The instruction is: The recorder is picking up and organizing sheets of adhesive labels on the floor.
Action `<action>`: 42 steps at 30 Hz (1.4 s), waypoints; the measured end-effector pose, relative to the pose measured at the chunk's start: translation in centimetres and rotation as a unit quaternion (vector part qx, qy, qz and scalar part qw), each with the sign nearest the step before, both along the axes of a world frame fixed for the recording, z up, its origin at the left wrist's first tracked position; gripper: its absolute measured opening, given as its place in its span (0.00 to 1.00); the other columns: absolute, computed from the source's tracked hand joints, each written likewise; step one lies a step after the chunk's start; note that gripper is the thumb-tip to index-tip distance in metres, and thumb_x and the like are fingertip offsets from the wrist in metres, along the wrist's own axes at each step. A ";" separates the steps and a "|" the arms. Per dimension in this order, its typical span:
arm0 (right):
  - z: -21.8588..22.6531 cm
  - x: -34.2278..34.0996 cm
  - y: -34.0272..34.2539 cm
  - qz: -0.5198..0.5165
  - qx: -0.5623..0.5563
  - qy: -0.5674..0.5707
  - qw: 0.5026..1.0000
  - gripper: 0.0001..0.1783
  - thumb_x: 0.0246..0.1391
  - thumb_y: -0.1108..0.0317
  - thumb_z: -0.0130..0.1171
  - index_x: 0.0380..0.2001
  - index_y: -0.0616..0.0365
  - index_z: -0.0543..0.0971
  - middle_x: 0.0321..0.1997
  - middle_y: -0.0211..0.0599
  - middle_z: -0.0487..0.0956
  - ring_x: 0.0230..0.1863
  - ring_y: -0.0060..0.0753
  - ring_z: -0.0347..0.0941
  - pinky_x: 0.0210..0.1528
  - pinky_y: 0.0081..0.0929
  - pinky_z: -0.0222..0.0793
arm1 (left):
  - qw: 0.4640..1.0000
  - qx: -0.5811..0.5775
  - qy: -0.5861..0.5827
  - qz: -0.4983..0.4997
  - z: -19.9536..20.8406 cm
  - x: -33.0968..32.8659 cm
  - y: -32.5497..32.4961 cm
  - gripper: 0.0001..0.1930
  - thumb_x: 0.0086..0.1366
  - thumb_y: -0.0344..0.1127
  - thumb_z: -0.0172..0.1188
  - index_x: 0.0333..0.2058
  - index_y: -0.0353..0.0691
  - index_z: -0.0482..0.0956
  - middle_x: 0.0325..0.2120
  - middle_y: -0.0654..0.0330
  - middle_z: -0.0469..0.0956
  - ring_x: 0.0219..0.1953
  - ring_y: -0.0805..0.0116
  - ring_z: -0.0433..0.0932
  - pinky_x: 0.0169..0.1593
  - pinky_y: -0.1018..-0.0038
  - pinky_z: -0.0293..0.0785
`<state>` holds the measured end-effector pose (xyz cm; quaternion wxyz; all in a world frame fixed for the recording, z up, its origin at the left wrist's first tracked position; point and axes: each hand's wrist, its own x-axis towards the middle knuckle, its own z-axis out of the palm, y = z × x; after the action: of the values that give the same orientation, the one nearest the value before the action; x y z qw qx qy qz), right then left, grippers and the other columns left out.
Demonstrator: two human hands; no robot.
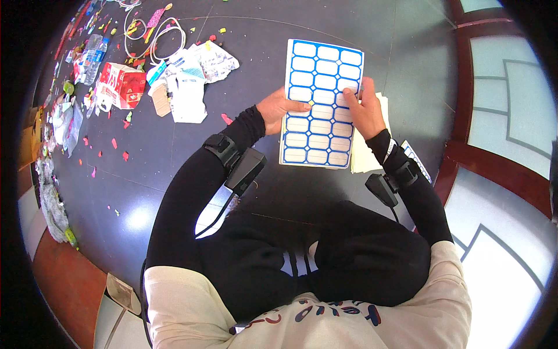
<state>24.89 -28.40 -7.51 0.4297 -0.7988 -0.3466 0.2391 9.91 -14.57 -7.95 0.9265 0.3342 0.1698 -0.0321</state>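
Observation:
A stack of label sheets [321, 125], white rectangles framed in blue, is held up in front of me between both hands. My left hand [278, 111] grips its left edge, the thumb lying across the front and the fingers hidden behind. On the right edge my right hand [367, 110] holds it too, thumb on the face and fingers partly behind. Below and behind the stack, pale yellow sheets [367, 157] lie on the floor near my right wrist. Another blue-framed label sheet [416, 160] shows partly beyond my right forearm.
Crumpled white packaging [189, 87], a red and white box [121, 85], plastic bottles [95, 61] and a coiled white cable [168, 41] lie on the dark floor [250, 35] at the left. Colourful scraps are scattered around them. Red-framed panels [465, 75] stand at the right.

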 end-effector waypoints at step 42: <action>-1.1 3.1 -1.6 0.028 0.106 0.325 0.939 0.18 0.56 0.56 0.42 0.32 0.59 0.73 0.23 0.27 0.72 0.22 0.16 0.64 0.23 0.14 0.59 | 0.999 0.010 -0.032 0.042 -0.5 -0.5 -0.7 0.22 0.55 0.20 0.48 0.50 0.32 0.57 0.47 0.50 0.66 0.47 0.58 0.69 0.50 0.64 0.67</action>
<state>28.04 -29.98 -8.62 0.5939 -0.6175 -0.2338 0.4597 9.36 -15.28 -8.47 0.9285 0.3372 0.1543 0.0190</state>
